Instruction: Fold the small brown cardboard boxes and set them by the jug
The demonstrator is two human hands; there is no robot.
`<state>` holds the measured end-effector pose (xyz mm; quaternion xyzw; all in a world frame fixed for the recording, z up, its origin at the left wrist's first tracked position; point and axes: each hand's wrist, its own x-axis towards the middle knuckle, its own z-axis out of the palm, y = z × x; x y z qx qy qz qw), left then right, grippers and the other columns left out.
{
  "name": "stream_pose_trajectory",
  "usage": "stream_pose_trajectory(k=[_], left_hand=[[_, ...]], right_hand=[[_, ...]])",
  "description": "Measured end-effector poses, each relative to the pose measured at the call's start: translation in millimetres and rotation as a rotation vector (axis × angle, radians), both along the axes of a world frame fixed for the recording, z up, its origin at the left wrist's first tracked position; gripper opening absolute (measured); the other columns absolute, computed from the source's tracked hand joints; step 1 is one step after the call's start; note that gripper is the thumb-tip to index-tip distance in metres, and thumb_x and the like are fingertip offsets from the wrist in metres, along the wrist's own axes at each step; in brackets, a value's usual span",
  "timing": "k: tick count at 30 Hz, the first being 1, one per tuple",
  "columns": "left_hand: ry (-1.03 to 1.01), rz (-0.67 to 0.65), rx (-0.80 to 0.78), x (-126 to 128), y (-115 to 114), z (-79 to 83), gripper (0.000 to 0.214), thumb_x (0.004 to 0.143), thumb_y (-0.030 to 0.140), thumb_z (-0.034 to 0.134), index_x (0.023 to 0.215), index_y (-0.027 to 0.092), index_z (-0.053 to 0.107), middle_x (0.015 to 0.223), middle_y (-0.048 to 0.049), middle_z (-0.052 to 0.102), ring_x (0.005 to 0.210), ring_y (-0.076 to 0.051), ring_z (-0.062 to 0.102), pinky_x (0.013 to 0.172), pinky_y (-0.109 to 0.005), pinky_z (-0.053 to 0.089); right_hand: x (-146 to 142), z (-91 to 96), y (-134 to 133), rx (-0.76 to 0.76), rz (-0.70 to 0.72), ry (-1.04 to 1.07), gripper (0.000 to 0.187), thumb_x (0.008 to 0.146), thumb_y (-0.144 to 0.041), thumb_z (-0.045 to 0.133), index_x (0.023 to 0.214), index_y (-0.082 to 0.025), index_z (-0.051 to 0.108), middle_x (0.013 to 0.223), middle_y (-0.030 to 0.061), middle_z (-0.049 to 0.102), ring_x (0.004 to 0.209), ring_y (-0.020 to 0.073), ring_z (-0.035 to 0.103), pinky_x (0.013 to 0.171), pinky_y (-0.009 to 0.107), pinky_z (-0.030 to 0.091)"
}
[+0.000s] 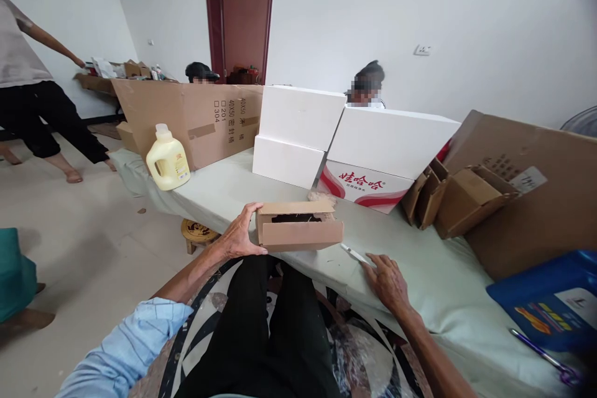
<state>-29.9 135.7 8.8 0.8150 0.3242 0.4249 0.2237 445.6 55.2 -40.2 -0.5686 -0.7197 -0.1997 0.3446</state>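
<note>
My left hand grips the left end of a small brown cardboard box, fingers at its upper edge and thumb at the lower. A gap along the box's top shows something dark inside, too shaded to name. The box is at the near edge of the cloth-covered table. To its right, my right hand is closed on a slim white pen-like tool, whose tip points toward the box without touching it. Behind the box lies a small pale crumpled bundle.
White boxes and a large carton line the table's far side. A yellow jug stands left. At right are small cartons, a blue jug and a purple pen. Other people are beyond the boxes and at left.
</note>
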Motion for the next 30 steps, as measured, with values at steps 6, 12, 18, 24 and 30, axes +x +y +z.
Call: stream_pose_trajectory(k=[6, 12, 18, 24, 30], left_hand=[[0.007, -0.085, -0.092, -9.7, -3.3, 12.2, 0.117, 0.072, 0.055, 0.097, 0.166, 0.028, 0.033, 0.166, -0.0194, 0.046, 0.151, -0.042, 0.054, 0.116, -0.058, 0.055], [-0.052, 0.045, -0.120, -4.4, 0.6, 36.8, 0.058, 0.094, 0.053, 0.074, 0.142, 0.024, 0.061, 0.145, -0.0130, 0.070, 0.132, -0.034, 0.068, 0.105, -0.048, 0.059], [-0.024, 0.027, 0.034, 7.3, 6.8, 56.2, 0.026, 0.097, 0.042, 0.072, 0.111, 0.020, 0.076, 0.112, -0.0098, 0.081, 0.107, -0.027, 0.076, 0.095, -0.040, 0.061], [0.167, -0.094, 0.166, 16.0, -7.7, 71.3, 0.022, 0.099, 0.024, 0.070, 0.119, 0.022, 0.079, 0.120, -0.0101, 0.080, 0.111, -0.026, 0.077, 0.098, -0.038, 0.060], [0.244, -0.109, 0.184, 15.7, -13.1, 78.0, 0.028, 0.099, 0.014, 0.065, 0.123, 0.022, 0.079, 0.120, -0.0082, 0.080, 0.110, -0.023, 0.077, 0.097, -0.036, 0.061]], right_hand=[[-82.3, 65.4, 8.2, 0.094, 0.214, 0.140, 0.039, 0.113, -0.045, 0.055, 0.144, -0.024, 0.063, 0.137, 0.0186, 0.069, 0.126, 0.0358, 0.065, 0.111, 0.059, 0.051], [-128.9, 95.8, 10.3, 0.062, 0.429, 0.046, 0.039, 0.112, -0.041, 0.063, 0.145, -0.022, 0.059, 0.129, 0.0164, 0.069, 0.114, 0.0333, 0.065, 0.099, 0.050, 0.056], [-129.3, 89.8, 4.8, 0.064, 0.465, 0.056, 0.024, 0.111, -0.039, 0.067, 0.128, -0.023, 0.062, 0.113, 0.0123, 0.068, 0.097, 0.0307, 0.060, 0.082, 0.043, 0.053], [-142.5, 93.0, -9.4, 0.014, 0.465, 0.054, 0.016, 0.112, -0.039, 0.064, 0.115, -0.023, 0.064, 0.105, 0.0105, 0.068, 0.092, 0.0298, 0.058, 0.079, 0.042, 0.049], [-150.7, 85.5, -15.1, -0.050, 0.425, 0.083, 0.022, 0.115, -0.042, 0.057, 0.114, -0.022, 0.067, 0.108, 0.0113, 0.073, 0.093, 0.0298, 0.061, 0.084, 0.043, 0.046]])
